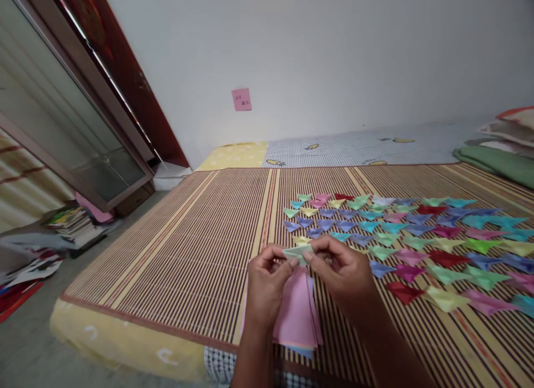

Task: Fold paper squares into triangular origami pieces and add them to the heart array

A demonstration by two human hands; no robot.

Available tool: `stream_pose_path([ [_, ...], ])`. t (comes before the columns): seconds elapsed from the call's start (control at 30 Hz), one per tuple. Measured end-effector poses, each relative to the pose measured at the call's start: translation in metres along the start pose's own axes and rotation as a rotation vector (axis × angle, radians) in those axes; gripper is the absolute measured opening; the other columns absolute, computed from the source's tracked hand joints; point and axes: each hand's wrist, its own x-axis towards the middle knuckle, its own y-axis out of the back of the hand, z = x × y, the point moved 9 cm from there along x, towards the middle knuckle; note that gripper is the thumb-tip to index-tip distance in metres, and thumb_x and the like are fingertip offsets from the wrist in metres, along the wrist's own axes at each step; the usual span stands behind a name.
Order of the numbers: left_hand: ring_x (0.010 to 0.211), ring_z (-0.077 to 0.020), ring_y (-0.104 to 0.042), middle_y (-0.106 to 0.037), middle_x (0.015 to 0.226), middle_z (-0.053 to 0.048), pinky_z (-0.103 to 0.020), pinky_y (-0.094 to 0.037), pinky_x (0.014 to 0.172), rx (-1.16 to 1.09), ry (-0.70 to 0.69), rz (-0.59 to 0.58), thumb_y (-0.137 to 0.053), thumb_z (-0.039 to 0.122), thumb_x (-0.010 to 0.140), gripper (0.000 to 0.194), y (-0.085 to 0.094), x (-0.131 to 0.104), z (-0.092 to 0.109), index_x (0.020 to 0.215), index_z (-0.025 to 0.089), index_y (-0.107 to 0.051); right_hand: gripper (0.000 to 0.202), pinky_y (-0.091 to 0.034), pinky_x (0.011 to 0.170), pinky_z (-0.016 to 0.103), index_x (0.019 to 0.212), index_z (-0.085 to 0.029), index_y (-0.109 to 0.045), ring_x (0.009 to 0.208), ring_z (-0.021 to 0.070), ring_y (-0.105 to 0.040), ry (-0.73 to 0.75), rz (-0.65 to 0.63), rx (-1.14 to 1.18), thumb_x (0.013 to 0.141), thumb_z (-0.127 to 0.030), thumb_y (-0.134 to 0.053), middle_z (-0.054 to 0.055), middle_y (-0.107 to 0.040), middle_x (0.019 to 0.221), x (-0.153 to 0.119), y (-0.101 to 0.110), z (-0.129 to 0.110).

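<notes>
A small pale green folded paper point(297, 254) is pinched between both hands, just above a stack of pink and other coloured paper sheets point(295, 315). My left hand point(269, 282) grips its left end between thumb and fingers. On its right end, my right hand point(344, 271) closes with thumb and index finger. To the right lie rows of folded paper boats point(386, 239) in green, blue, pink, red and yellow. The stack is partly covered by my left hand and forearm.
A striped bamboo mat point(175, 254) covers the bed. A pink note point(242, 99) sticks to the white wall behind. Folded bedding point(500, 160) sits at the far right. On the left are a glass-panelled door point(83, 115) and piled books point(75, 224).
</notes>
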Motion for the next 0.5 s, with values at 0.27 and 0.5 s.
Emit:
stream_pose_path([
  [0.27,0.054,-0.0056,-0.045,-0.058,0.062,0.005,-0.016,-0.039,0.054,-0.063,-0.02,0.046,-0.085,0.025,0.075,0.018,0.01,0.002,-0.001,0.08,0.013,-0.072,0.014,-0.034,0.054,0.027,0.084,-0.02,-0.073,0.059,0.0131,-0.046,0.076,-0.067,-0.049,0.091,-0.028,-0.065,-0.002,-0.057,0.073,-0.002,-0.011,-0.012],
  [0.5,0.048,-0.0065,-0.05,-0.062,0.064,0.006,-0.016,-0.041,0.047,0.154,-0.107,0.022,-0.078,0.022,0.083,0.015,0.008,-0.003,0.022,0.095,0.018,-0.069,0.014,-0.036,0.056,0.027,0.078,-0.021,-0.07,0.06,0.0137,-0.049,0.167,-0.044,-0.196,0.09,-0.024,-0.063,-0.003,-0.056,0.068,-0.002,-0.009,-0.021],
])
